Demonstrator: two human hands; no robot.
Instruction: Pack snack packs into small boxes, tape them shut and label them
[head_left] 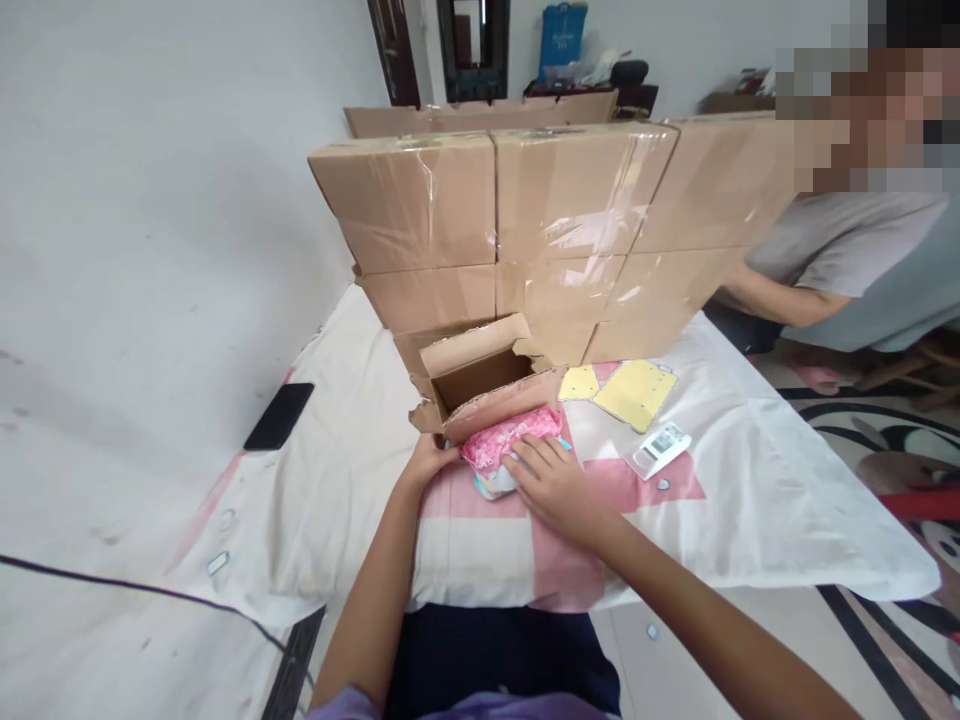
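Your left hand (432, 461) meets the packet's left end, its closure unclear; the open box (517, 393) sits just beyond the pink packet (496, 443), which lies lengthwise along its near wall; your right hand (553, 484) drapes over the packet, fingers apart, unclamped

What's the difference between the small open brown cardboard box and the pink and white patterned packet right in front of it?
The small open brown cardboard box is plain; the pink and white patterned packet is brightly printed.
The box has raised flaps and a visible hollow; the packet looks plump.
The packet lies under the right hand; the box sits just beyond it.
Both are on the pale cloth.
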